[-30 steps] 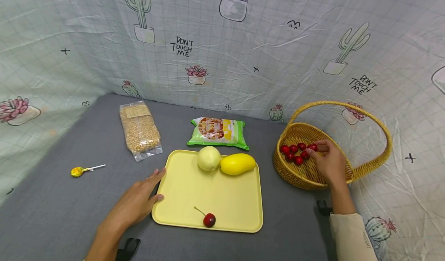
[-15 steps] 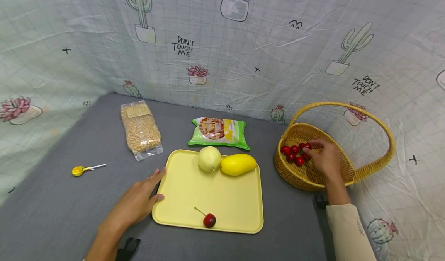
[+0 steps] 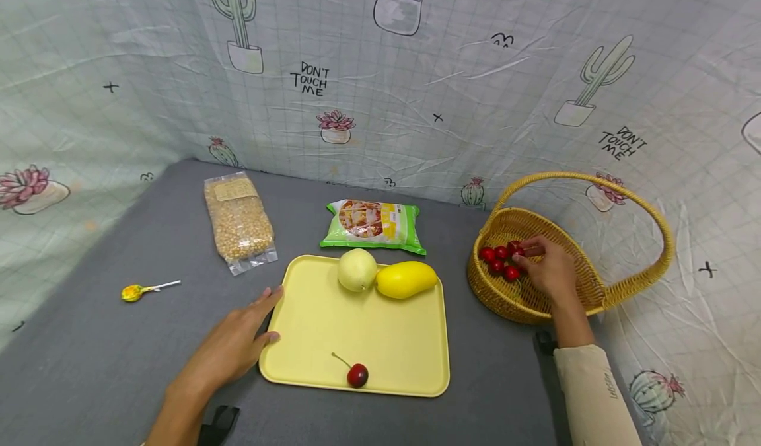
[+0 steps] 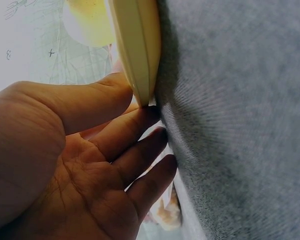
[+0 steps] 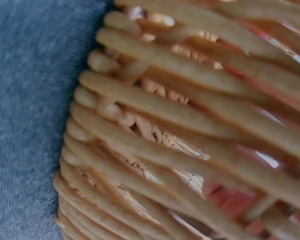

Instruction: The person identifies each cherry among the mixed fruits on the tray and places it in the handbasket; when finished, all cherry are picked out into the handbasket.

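Note:
My left hand (image 3: 233, 340) rests at the left edge of the yellow tray (image 3: 315, 314). Its thumb and index fingertip lie on the rim, and the left wrist view shows the other fingers extended beside the tray edge (image 4: 140, 60). On the tray sit a pale green round fruit (image 3: 357, 269), a yellow mango (image 3: 407, 280) and a dark red cherry with a stem (image 3: 357, 375). Inside the wicker basket (image 3: 505, 307), my right hand (image 3: 549, 267) pinches a cherry, partly hidden by the fingers, beside several red cherries (image 3: 497, 266). Basket weave (image 5: 155, 145) fills the right wrist view.
A green snack packet (image 3: 374, 226) lies behind the tray. To the left are a clear bag of yellowish grains (image 3: 240, 221) and a lollipop (image 3: 133, 293). The basket's tall handle (image 3: 594, 176) arches near the printed cloth (image 3: 701, 168) at the right.
My right hand has shifted a little left inside the basket, closer to the cluster of cherries, with the cherry at its fingertips. The left hand and tray stay put.

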A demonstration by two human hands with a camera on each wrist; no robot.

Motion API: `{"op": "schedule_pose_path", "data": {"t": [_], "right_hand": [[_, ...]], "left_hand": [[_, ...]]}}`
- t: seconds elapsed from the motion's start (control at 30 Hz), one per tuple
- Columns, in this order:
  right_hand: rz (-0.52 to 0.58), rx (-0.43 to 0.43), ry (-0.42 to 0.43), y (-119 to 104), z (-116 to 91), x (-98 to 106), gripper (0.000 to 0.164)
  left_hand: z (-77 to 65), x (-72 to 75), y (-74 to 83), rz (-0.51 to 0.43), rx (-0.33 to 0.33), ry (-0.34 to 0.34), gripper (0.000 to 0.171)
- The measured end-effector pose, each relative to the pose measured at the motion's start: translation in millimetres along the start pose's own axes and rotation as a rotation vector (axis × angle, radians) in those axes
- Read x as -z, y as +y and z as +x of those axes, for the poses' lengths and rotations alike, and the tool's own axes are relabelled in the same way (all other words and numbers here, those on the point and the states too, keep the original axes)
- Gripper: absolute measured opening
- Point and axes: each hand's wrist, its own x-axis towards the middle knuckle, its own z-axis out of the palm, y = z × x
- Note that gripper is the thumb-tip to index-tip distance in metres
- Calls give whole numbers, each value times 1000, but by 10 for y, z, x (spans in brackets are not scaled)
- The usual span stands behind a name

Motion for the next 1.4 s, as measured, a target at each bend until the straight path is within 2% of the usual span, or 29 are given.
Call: {"op": "schedule_pose_path", "data": {"t": [0.17, 0.37, 0.5, 0.7, 0.87, 1.0, 1.17, 1.27, 1.4], "right_hand": [[-38, -32, -78, 12, 23, -1, 41], [-20, -30, -56, 13, 4, -7, 40], [22, -3, 42, 8, -1, -12, 38], [147, 32, 291, -44, -17, -13, 37], [277, 161, 565, -112, -36, -1, 37], [329, 307, 706, -190, -80, 10, 36], [366, 413, 757, -551, -325, 22, 38], [397, 487, 735, -846, -530, 52, 38], [413, 617, 687, -1057, -688, 21, 38]], "left_hand": [[-1, -7, -5, 0, -1, 4, 75], [-5, -4, -13, -4, -1, 3, 75], [0, 2, -13, -5, 0, -3, 75], [6, 13, -9, -7, 11, -17, 75], [4, 11, -12, -10, 12, -15, 75], [8, 14, -10, -6, 13, -16, 76], [8, 19, -2, -3, 12, -16, 76], [3, 17, 0, -1, 6, -9, 75], [-1, 12, 1, -2, 2, -2, 75]]}}
